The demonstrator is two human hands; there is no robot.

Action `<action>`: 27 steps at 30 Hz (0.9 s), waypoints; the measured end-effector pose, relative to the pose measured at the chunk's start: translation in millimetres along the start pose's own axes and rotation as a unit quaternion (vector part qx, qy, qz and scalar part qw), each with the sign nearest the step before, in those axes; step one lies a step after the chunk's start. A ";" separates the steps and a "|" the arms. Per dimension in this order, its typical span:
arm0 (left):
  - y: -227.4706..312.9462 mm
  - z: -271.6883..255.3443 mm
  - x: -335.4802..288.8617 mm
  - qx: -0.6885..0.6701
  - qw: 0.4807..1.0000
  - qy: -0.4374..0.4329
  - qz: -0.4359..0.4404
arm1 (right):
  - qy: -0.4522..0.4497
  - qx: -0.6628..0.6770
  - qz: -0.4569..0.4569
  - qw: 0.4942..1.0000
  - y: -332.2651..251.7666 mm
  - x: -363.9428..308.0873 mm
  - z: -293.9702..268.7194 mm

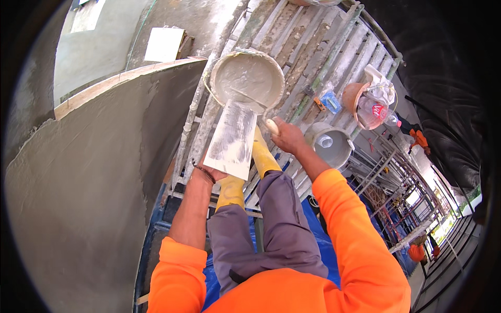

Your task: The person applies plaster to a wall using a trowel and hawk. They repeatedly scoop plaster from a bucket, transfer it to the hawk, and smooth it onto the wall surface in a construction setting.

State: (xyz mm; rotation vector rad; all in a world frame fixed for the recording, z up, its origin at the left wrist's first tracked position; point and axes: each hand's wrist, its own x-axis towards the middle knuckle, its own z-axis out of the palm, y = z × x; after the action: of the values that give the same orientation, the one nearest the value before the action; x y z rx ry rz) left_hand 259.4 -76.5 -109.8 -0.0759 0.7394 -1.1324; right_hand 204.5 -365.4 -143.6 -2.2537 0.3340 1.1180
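My left hand (214, 172) grips a board (232, 136); my closed right hand (289, 137) holds a trowel (272, 127). The mortar bucket (280, 75) sits at twelve o'clock.

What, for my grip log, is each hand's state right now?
Left hand: holding the white board at its near end; fingers mostly hidden.
Right hand: closed, holding the trowel by its handle.

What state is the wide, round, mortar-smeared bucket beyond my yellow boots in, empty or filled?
Not empty: wet-looking grey mortar spreads across the inside of the bucket. How deep it is, I cannot tell.
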 end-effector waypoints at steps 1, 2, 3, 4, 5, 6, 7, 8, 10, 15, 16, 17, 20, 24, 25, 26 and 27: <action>0.3 9.0 -3.1 0.008 1.000 0.010 0.009 | 0.026 0.022 -0.017 0.999 0.7 -5.0 -4.1; 0.7 16.9 -7.0 0.014 1.000 0.018 0.017 | 0.053 0.042 -0.035 0.997 0.8 -17.7 -10.6; 1.0 23.5 -11.1 0.018 0.999 0.025 0.027 | 0.105 0.017 -0.081 0.991 -4.4 -33.4 -15.9; 0.9 29.1 -13.8 0.023 0.999 0.027 0.035 | 0.086 0.085 -0.109 0.987 -9.6 -50.5 -25.5; 1.6 34.0 -15.7 0.023 0.998 0.028 0.043 | 0.035 0.142 -0.108 0.983 -12.1 -69.9 -39.9; 0.6 38.7 -18.2 0.025 0.998 0.028 0.049 | -0.002 0.208 -0.133 0.969 -16.4 -87.0 -54.3; -0.2 43.6 -20.9 0.028 0.998 0.028 0.054 | -0.094 0.328 -0.060 0.938 -23.2 -99.9 -65.8; -0.8 48.4 -21.8 0.028 0.997 0.028 0.059 | -0.171 0.450 -0.012 0.876 -30.0 -110.6 -75.9; -3.5 58.6 -25.0 0.030 0.996 0.028 0.075 | -0.286 0.616 0.038 0.733 -43.4 -125.8 -87.1; -14.5 84.4 -36.7 0.037 0.993 0.022 0.114 | -0.417 0.673 0.038 0.610 -45.0 -146.9 -81.8; -15.7 89.4 -40.7 0.039 0.992 0.015 0.123 | -0.408 0.675 0.042 0.614 -38.8 -152.6 -79.3; -18.2 93.4 -45.1 0.040 0.991 0.007 0.130 | -0.400 0.673 0.055 0.619 -30.2 -161.4 -78.8; -18.2 99.2 -54.0 0.052 0.987 -0.016 0.152 | -0.363 0.642 0.115 0.665 -5.8 -190.4 -80.3; -14.0 85.9 -44.2 0.066 0.984 0.003 0.167 | -0.221 0.510 0.152 0.818 -2.4 -228.9 -73.9; -14.8 79.5 -38.3 0.068 0.983 0.026 0.168 | -0.139 0.414 0.108 0.893 -8.5 -237.4 -68.0; -17.0 72.7 -34.6 0.073 0.982 0.061 0.163 | -0.061 0.324 0.061 0.942 -16.2 -244.4 -61.3; -19.0 66.3 -30.6 0.077 0.980 0.095 0.156 | 0.046 0.195 -0.014 0.980 -23.9 -249.7 -54.9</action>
State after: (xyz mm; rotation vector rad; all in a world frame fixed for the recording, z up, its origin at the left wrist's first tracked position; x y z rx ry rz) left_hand 275.5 -79.5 -36.1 0.2754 0.7990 -0.8998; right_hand 97.1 -389.3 88.5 -1.9567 0.5095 0.8481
